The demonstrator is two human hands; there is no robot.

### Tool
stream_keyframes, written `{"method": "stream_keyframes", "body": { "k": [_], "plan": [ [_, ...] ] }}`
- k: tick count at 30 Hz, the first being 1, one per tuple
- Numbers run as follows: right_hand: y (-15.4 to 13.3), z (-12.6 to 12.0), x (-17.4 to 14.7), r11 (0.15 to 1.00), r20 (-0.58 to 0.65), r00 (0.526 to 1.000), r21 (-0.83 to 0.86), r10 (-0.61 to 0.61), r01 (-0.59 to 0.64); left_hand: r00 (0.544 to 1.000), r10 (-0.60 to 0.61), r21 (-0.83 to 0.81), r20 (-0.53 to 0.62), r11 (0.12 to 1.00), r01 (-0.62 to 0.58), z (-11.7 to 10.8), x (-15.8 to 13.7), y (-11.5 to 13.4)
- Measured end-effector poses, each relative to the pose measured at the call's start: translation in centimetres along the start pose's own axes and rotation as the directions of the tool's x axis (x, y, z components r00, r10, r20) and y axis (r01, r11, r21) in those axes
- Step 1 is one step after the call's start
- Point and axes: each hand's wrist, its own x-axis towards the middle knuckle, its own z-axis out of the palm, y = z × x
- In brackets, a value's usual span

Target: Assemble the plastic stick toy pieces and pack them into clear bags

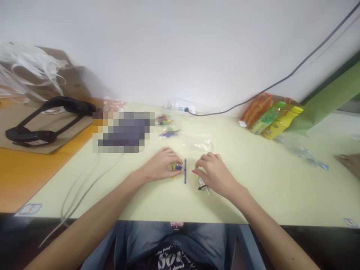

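Observation:
My left hand [163,165] rests on the table with thumb and fingers curled round small blue and yellow plastic pieces [177,167]. Just right of its fingertips, a thin blue plastic rod [185,171] lies lengthwise, apart from both hands. My right hand [216,173] is closed in a pinch, with a small red piece [194,171] showing at the fingertips. Under and beside its thumb lie small white and green pieces [201,182] and a black arrow-shaped piece [201,187], partly covered by the hand. The exact kind of these pieces is too small to make out.
Beyond my hands lie a clear plastic bag [198,142] and two groups of colourful pieces [168,132]. A blurred dark object [125,131] and a black frame-like device [50,120] are left. Bottle-shaped packages [268,118] stand right; cables [81,187] cross the table's left side.

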Motion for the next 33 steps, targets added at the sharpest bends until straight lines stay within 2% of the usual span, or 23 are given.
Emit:
{"method": "stream_keyframes", "body": {
  "k": [3, 5, 8, 14, 19, 22, 25, 27, 28, 30, 33],
  "plan": [
    [0.5, -0.4, 0.2, 0.998, 0.043, 0.998, 0.037, 0.04, -0.042, 0.999, 0.027, 0.058, -0.034, 0.998, -0.025, -0.1, 0.0, 0.5],
    [0.8, -0.5, -0.7, 0.995, 0.064, 0.998, 0.096, -0.004, -0.002, 0.996, 0.072, 0.097, -0.048, 0.993, -0.067, 0.0, 0.0, 0.9],
    [1.1, 0.2, -2.6, 0.992, 0.024, 0.999, 0.12, -0.044, 0.04, 0.993, 0.121, 0.132, -0.005, 0.984, -0.119, 0.5, 0.1, 1.2],
    [2.6, 2.1, -4.5, 0.976, -0.026, 0.999, 0.219, 0.021, -0.015, 0.993, 0.113, 0.091, 0.032, 0.989, -0.115, 0.9, -0.1, 0.9],
    [4.6, 1.9, -5.0, 0.971, -0.058, 0.997, 0.234, 0.051, -0.036, 0.993, 0.112, 0.07, 0.023, 0.991, -0.113, 0.6, -0.2, 0.9],
    [5.4, 1.6, -5.7, 0.97, -0.086, 0.99, 0.228, 0.11, -0.088, 0.993, 0.111, 0.082, 0.03, 0.99, -0.113, 0.3, -0.2, 1.1],
    [5.3, 1.2, -6.2, 0.941, -0.121, 0.977, 0.313, 0.174, -0.128, 0.993, 0.119, 0.079, 0.008, 0.99, -0.119, 0.2, -0.2, 1.2],
    [4.7, 0.8, -6.1, 0.862, -0.113, 0.971, 0.491, 0.21, -0.129, 0.991, 0.129, 0.08, -0.02, 0.989, -0.127, 0.1, -0.1, 1.3],
    [4.4, 0.7, -6.0, 0.785, -0.106, 0.967, 0.607, 0.23, -0.12, 0.991, 0.133, 0.082, -0.033, 0.988, -0.13, 0.1, 0.0, 1.5],
    [3.7, 0.5, -5.4, 0.569, -0.104, 0.955, 0.819, 0.279, -0.077, 0.989, 0.131, 0.085, -0.068, 0.989, -0.125, 0.1, 0.1, 1.8],
    [3.0, 0.5, -4.2, 0.273, -0.08, 0.933, 0.962, 0.35, -0.019, 0.981, 0.106, 0.056, -0.163, 0.994, -0.098, 0.2, 0.5, 2.8]
  ]
}}
